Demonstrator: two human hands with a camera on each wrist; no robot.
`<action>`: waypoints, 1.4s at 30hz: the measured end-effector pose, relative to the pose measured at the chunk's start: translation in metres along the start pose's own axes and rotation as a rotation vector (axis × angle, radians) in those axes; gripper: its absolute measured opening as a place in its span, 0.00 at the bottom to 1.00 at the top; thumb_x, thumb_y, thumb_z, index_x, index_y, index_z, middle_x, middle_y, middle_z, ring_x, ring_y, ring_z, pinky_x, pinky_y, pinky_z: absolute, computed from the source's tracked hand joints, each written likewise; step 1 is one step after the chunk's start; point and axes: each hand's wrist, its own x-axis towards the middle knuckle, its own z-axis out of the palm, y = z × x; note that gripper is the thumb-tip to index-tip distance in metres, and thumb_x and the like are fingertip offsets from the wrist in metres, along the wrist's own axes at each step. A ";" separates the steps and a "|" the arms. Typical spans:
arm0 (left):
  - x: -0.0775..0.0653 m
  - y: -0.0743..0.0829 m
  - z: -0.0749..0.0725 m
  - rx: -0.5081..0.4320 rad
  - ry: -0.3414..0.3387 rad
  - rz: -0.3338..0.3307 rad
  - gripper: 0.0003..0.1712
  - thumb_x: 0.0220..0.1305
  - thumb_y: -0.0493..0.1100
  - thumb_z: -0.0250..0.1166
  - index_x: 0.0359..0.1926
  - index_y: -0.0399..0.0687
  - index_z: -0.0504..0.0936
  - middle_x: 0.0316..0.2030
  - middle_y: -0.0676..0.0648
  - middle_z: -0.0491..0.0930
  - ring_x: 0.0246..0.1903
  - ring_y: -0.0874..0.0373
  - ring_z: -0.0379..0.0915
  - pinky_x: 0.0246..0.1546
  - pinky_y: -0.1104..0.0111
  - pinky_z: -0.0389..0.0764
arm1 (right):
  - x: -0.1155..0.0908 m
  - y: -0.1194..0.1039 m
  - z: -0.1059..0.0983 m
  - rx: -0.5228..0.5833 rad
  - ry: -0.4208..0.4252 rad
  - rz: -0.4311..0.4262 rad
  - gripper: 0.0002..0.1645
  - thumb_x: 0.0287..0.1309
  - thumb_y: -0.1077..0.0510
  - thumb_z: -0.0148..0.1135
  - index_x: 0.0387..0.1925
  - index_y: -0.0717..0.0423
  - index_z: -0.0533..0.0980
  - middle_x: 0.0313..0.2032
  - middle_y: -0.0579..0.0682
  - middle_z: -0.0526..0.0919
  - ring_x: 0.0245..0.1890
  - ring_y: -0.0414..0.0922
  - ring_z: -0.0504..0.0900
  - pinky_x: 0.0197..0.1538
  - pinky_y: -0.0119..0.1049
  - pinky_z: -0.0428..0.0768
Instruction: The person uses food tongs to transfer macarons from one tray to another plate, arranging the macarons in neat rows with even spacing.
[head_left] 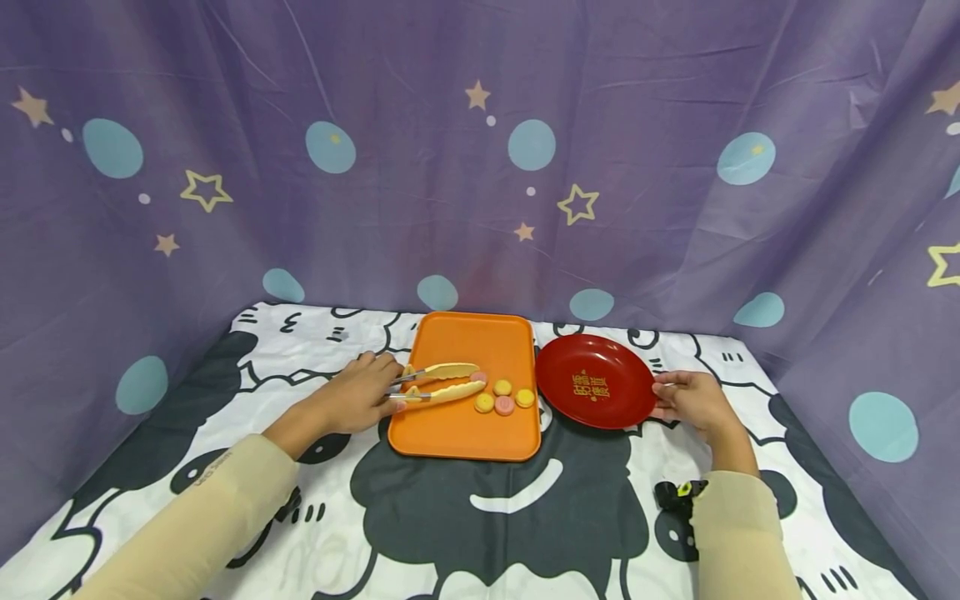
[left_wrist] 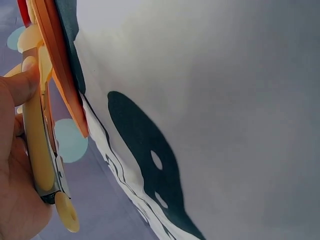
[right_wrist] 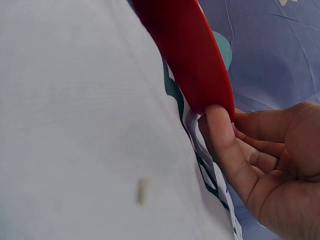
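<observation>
My left hand (head_left: 358, 392) grips a pair of tongs (head_left: 442, 393) with cream-coloured arms and tips. The tips of the tongs spread apart over an orange tray (head_left: 465, 437), near several small yellow and pink macaron-like pieces (head_left: 504, 406). In the left wrist view the thumb and fingers wrap the tongs' handle (left_wrist: 37, 145). At the right, my right hand (head_left: 693, 404) pinches the rim of a red plate (head_left: 622, 383) with gold characters on it. The right wrist view has the thumb and fingers on either side of the plate's edge (right_wrist: 200, 65).
A cloth (head_left: 315, 542) with a black-and-white cartoon print covers the table. Purple curtains (head_left: 420, 217) with stars and dots hang behind and at both sides. Tray and plate lie side by side, nearly touching. A small black and yellow item (head_left: 678, 493) is by the right sleeve.
</observation>
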 end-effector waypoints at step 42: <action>0.049 0.027 -0.020 0.016 0.085 0.090 0.30 0.73 0.56 0.63 0.63 0.39 0.73 0.54 0.44 0.73 0.45 0.48 0.63 0.49 0.55 0.67 | -0.001 -0.001 0.000 0.035 0.000 0.014 0.25 0.73 0.67 0.55 0.64 0.79 0.65 0.37 0.54 0.86 0.31 0.47 0.89 0.40 0.41 0.86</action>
